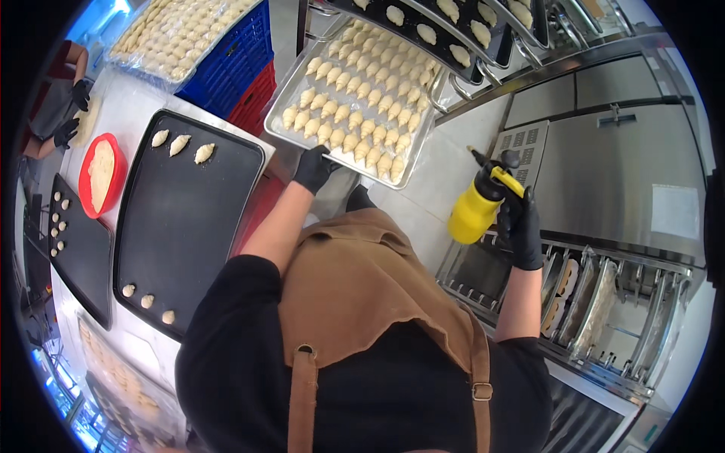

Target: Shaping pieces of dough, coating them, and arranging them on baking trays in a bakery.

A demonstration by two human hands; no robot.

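My left hand [313, 171], in a black glove, grips the near edge of a silver baking tray [284, 98]. Rows of small, pale unbaked croissants [355, 118] cover this tray, which sits tilted at the rack. Out to the right, my gloved right hand [521, 226] is wrapped round the handle of a yellow pump spray bottle [470, 215]. The bottle's black nozzle points up and left, toward the tray but apart from it.
Dark trays of dough pieces [427, 33] stick out of the rack above. On the left table stand a black tray [189, 196], a red bowl [119, 170] and another dark tray [79, 264]. Blue crates [230, 57] stand beyond. A co-worker's gloved hands [66, 133] touch dough. Steel cabinets [604, 174] line the right.
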